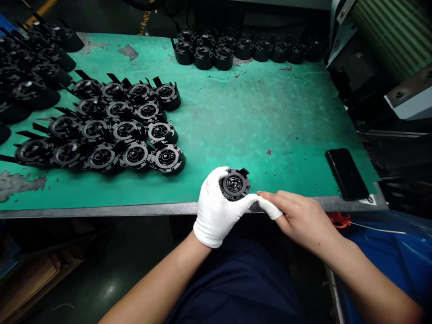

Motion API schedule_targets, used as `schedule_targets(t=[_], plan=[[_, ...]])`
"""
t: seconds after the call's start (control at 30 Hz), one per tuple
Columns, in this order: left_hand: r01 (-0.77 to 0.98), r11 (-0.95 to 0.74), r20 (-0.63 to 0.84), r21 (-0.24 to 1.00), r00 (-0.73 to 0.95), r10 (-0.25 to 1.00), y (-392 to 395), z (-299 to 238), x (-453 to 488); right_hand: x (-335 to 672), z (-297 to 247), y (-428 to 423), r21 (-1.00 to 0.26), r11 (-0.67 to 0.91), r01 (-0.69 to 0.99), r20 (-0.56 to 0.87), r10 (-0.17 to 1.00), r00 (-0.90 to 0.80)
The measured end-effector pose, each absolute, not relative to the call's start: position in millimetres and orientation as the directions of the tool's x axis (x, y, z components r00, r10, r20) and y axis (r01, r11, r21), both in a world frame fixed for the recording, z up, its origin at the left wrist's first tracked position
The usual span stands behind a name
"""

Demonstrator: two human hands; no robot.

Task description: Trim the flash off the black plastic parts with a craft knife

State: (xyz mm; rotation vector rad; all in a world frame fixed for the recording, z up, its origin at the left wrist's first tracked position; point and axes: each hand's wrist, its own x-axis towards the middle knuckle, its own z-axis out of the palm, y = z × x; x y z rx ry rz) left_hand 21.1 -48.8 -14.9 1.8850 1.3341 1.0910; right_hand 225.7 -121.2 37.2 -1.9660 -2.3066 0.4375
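Note:
My left hand [216, 209] wears a white glove and holds a round black plastic part [235, 183] at the near edge of the green table [243, 121]. The part's ribbed round face points up toward me. My bare right hand [302, 218] pinches the tip of the gloved left thumb or finger just right of the part. Both hands hover over the table's front edge.
Rows of the same black round parts [111, 130] lie on the table's left. More [33, 76] are heaped at the far left, and another row [243, 49] lines the back edge. A black phone [347, 174] lies at the front right. Machinery stands to the right.

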Motion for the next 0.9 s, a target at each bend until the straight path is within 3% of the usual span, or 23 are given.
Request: schedule_targets(t=[0.17, 0.23, 0.3, 0.37, 0.43, 0.53, 0.67, 0.9], plan=[[0.452, -0.342, 0.301, 0.824, 0.162, 0.94, -51.4, -15.7, 27.3, 212.2, 33.9, -121.9, -0.079, 0.045, 0.996, -0.083, 0.995, -0.052], [0.459, -0.327, 0.298, 0.826, 0.137, 0.945, -53.4, -15.6, 28.8, 210.6, 33.3, -122.9, -0.113, 0.009, 0.994, -0.072, 0.997, -0.017], [0.463, -0.329, 0.302, 0.823, 0.134, 0.944, -53.5, -13.1, 26.6, 214.3, 33.8, -123.8, -0.235, 0.001, 0.972, -0.05, 0.999, -0.013], [0.452, -0.349, 0.28, 0.821, 0.214, 0.936, -49.3, -7.5, 19.5, 222.9, 35.1, -122.1, -0.357, 0.029, 0.934, -0.017, 0.999, -0.037], [0.442, -0.348, 0.203, 0.827, 0.342, 0.918, -39.3, 0.2, 8.2, 233.6, 36.7, -116.1, -0.381, 0.078, 0.921, -0.017, 0.996, -0.092], [0.447, -0.344, 0.077, 0.826, 0.515, 0.853, -16.3, 10.7, -10.1, 246.2, 38.3, -100.7, -0.306, 0.18, 0.935, -0.107, 0.969, -0.221], [0.404, -0.403, 0.032, 0.821, 0.672, 0.739, 12.4, 16.6, -24.2, 249.5, 39.5, -80.7, -0.264, 0.318, 0.91, -0.158, 0.917, -0.367], [0.389, -0.411, 0.021, 0.825, 0.706, 0.708, 22.8, 18.2, -24.1, 242.7, 39.4, -71.0, -0.172, 0.381, 0.909, -0.171, 0.897, -0.408]])
